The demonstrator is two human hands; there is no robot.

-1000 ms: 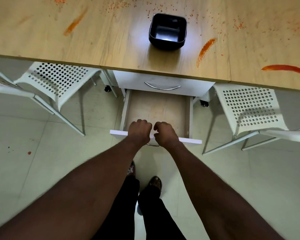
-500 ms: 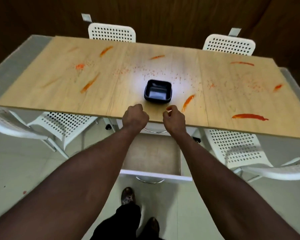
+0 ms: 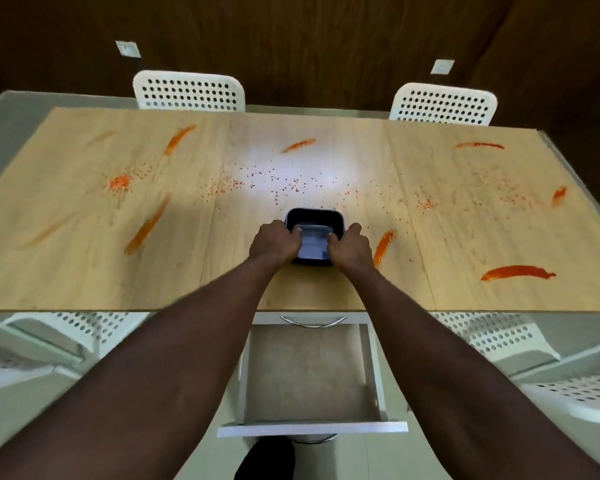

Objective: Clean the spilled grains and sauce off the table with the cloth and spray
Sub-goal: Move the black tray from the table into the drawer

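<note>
A light wooden table carries several orange sauce smears and scattered reddish grains. A black square bowl sits near the table's front middle. My left hand grips the bowl's left rim, thumb inside. My right hand grips its right rim the same way. Another sauce streak lies just right of my right hand. No cloth or spray bottle shows in this view.
Below the table's front edge, a white drawer stands pulled out with nothing in it, and a shut drawer is above it. White perforated chairs stand at the far side and at both near corners.
My hands have left the open drawer's front, risen to the tabletop and taken hold of the black bowl on both sides. The view has lifted from the drawer to the whole table.
</note>
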